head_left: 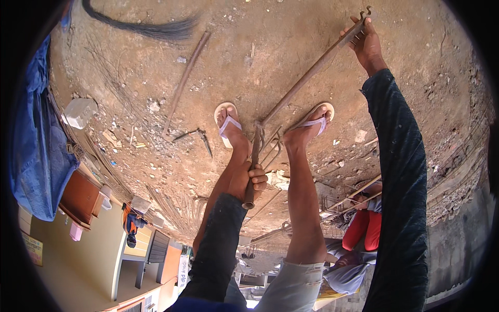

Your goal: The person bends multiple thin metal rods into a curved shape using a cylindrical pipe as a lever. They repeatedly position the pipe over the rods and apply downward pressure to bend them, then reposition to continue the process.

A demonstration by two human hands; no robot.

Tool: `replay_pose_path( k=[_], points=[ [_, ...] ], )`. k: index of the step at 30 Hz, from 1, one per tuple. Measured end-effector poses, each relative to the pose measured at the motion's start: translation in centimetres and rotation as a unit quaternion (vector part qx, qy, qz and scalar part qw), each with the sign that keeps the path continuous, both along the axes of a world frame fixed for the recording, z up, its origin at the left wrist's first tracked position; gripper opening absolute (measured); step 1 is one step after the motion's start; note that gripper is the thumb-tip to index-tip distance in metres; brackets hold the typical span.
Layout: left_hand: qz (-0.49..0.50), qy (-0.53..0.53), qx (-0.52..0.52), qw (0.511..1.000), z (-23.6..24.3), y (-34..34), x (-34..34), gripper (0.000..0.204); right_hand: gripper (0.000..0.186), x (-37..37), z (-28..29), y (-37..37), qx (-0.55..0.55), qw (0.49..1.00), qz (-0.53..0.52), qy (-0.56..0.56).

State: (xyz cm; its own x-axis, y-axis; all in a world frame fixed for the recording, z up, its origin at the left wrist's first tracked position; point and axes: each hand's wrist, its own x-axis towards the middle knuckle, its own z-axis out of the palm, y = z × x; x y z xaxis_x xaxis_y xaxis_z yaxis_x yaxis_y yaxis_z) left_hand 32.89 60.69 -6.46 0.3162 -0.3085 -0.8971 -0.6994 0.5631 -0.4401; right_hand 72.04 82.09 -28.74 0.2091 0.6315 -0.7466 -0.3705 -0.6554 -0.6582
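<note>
My right hand point(368, 48) reaches far out to the upper right, its fingers around a long rusty metal bar point(312, 73) near the bar's forked, hooked end. The bar slopes down toward my feet. Between my shins, my left hand point(251, 179) is closed around a short rusty metal pipe point(255, 148). The top of this pipe meets the bar's lower end; I cannot tell whether they are joined. A thin bent metal rod point(273, 152) lies right beside the pipe. On the ground near my left foot are pincers point(200, 136) with their handles apart.
Another rusty bar point(186, 78) lies on the dirt at left, below a bundle of dark wires point(156, 30). A concrete block point(79, 113) and a blue tarp point(39, 145) are at far left. Another person in red trousers point(362, 229) sits at lower right, near long rods.
</note>
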Motion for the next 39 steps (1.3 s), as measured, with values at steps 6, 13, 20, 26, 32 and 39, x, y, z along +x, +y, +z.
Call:
replay_pose_path(
  k=[6, 13, 20, 26, 32, 39],
  points=[
    [0.011, -0.004, -0.008, 1.0, 0.0, -0.2, -0.1, 0.031, 0.063, 1.3, 0.6, 1.6, 0.037, 0.997, -0.002, 0.064],
    [0.023, -0.007, -0.013, 1.0, -0.2, -0.2, -0.3, 0.033, 0.066, 3.9, 0.1, 4.2, -0.06, 0.997, 0.055, 0.015],
    [0.139, -0.023, -0.009, 0.99, -0.9, -2.0, -0.9, 0.035, 0.048, 7.4, -1.4, 8.0, -0.037, 0.994, 0.024, 0.099],
    [0.281, -0.015, -0.023, 0.959, 0.1, -2.2, -0.3, 0.04, 0.034, 7.8, -2.4, 8.5, -0.029, 0.995, 0.008, 0.098],
    [0.507, 0.057, -0.116, 0.852, 0.0, -4.2, -0.2, 0.032, 0.03, 5.1, -0.2, 7.9, 0.014, 0.995, -0.044, 0.086],
    [0.395, -0.108, 0.052, 0.911, -0.6, -5.0, -3.4, 0.028, 0.028, 13.2, -11.4, 6.9, 0.136, 0.924, -0.065, 0.351]
  ],
)
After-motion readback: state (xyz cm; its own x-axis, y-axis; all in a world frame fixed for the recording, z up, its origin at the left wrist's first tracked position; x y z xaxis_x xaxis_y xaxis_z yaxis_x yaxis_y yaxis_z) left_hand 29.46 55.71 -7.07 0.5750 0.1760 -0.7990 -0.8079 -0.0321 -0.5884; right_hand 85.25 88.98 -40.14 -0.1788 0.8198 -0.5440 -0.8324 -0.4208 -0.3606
